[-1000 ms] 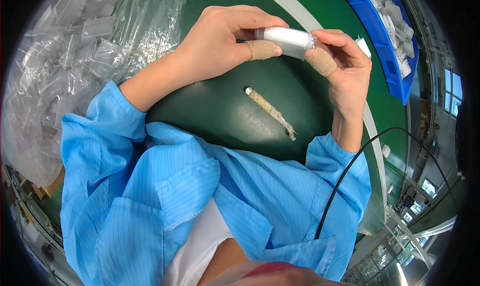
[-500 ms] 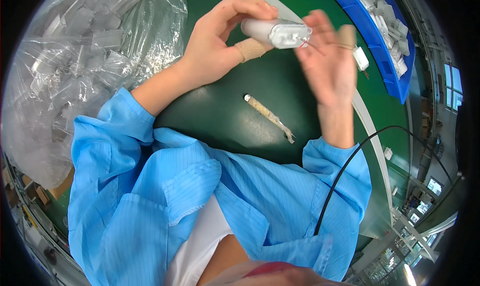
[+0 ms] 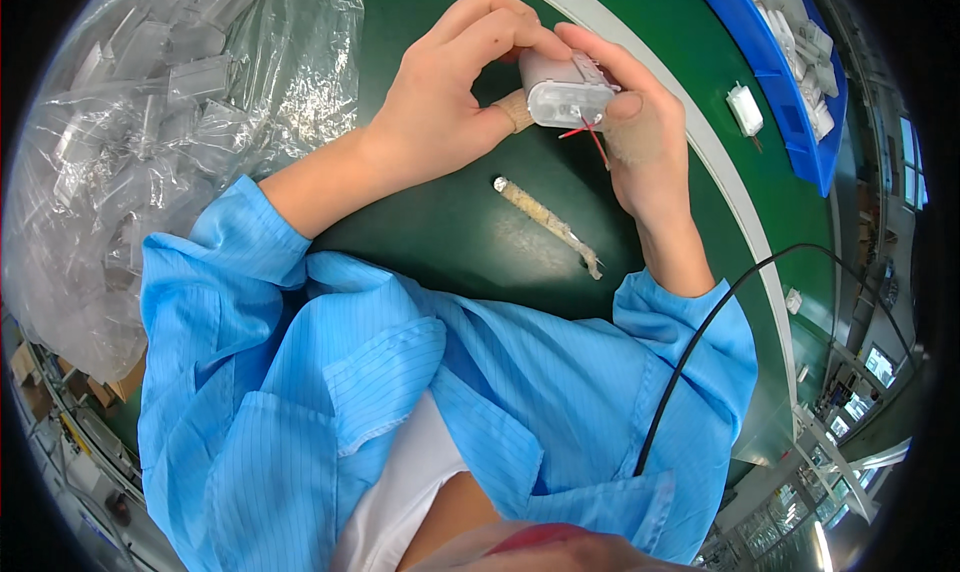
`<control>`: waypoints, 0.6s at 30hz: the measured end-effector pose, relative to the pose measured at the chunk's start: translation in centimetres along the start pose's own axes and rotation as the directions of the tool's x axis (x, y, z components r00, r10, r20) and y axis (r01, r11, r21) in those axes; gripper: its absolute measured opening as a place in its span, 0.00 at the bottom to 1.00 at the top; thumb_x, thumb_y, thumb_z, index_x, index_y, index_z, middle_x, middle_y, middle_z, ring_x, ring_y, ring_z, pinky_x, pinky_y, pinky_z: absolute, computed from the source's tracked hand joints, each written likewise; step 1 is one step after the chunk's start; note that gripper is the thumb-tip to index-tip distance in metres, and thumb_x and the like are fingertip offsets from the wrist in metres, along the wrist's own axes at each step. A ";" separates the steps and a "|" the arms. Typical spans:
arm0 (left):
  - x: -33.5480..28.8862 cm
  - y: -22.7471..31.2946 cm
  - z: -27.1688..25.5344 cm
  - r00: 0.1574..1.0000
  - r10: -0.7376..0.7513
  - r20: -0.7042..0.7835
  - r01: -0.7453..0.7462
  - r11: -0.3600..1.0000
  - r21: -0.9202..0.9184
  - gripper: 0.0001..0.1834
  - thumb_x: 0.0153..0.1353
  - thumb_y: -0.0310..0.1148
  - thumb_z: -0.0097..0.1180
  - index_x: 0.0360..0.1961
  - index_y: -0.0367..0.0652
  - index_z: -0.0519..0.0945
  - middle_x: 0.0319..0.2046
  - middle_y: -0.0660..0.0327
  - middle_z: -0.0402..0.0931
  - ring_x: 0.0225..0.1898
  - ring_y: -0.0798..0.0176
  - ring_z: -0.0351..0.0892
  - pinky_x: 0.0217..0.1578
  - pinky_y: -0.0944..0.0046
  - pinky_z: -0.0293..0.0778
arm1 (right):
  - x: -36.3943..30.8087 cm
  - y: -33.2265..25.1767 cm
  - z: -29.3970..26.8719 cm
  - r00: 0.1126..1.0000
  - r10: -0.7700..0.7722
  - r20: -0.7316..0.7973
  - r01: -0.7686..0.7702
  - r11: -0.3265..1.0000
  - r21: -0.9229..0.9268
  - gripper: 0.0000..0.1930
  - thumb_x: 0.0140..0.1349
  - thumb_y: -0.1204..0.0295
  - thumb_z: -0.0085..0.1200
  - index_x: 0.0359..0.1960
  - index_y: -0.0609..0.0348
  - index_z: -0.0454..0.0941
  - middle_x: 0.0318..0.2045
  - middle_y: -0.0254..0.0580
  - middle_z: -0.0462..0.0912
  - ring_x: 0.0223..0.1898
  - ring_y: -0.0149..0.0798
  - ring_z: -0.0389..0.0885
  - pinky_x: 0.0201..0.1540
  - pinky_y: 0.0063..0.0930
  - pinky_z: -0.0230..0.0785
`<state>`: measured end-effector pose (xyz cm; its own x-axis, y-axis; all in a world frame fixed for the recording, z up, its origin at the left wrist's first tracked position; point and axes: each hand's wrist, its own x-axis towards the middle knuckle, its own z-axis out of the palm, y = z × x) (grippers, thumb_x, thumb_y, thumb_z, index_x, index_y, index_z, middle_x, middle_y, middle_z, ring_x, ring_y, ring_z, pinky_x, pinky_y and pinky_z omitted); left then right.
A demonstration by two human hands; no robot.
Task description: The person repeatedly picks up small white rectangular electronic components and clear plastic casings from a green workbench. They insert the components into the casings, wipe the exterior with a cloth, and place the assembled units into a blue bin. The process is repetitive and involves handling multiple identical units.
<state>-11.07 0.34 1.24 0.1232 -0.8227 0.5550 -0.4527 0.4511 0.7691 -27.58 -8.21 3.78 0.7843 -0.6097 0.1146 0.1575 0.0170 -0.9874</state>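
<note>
Head view: white casing pinched two-handed at one o'clock.
My left hand closes thumb and curled fingers on one side, my right hand the other, probably to keep its red wires facing me; a wrapped stick lies at the casing's six o'clock.

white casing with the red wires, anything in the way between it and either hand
Nothing visible: the left hand and the right hand both hold the white casing. The thin wrapped stick lies apart, nearer the person's body.
</note>
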 end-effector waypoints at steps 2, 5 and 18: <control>-0.3 -0.1 -0.1 0.998 0.050 0.028 -0.052 0.995 0.085 0.27 0.43 0.23 0.67 0.47 0.45 0.74 0.45 0.58 0.68 0.50 0.59 0.70 0.47 0.60 0.74 | -0.2 -0.1 0.1 0.998 -0.055 0.000 0.055 0.991 -0.120 0.28 0.52 0.75 0.62 0.56 0.66 0.69 0.44 0.42 0.74 0.49 0.34 0.73 0.51 0.29 0.68; 0.2 0.6 -0.4 0.995 0.078 0.061 -0.073 0.994 -0.084 0.35 0.43 0.24 0.68 0.56 0.45 0.68 0.49 0.54 0.67 0.52 0.56 0.71 0.51 0.60 0.73 | 0.0 -0.7 -0.2 0.981 -0.194 -0.022 0.177 0.933 -0.315 0.35 0.46 0.69 0.68 0.58 0.66 0.68 0.47 0.44 0.74 0.49 0.36 0.74 0.51 0.29 0.68; -0.3 0.5 -0.3 0.988 0.057 0.144 -0.073 0.991 0.108 0.45 0.36 0.30 0.72 0.59 0.39 0.64 0.50 0.53 0.68 0.48 0.49 0.73 0.46 0.59 0.75 | -0.2 -2.0 0.5 0.904 -0.370 0.216 0.370 0.419 -0.829 0.40 0.34 0.54 0.73 0.51 0.63 0.74 0.45 0.46 0.77 0.45 0.40 0.77 0.44 0.30 0.74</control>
<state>-11.08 0.91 1.58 -0.0316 -0.8369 0.5465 -0.5536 0.4699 0.6876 -27.72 -7.72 5.76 0.7796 -0.3864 0.4929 -0.1415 -0.8753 -0.4623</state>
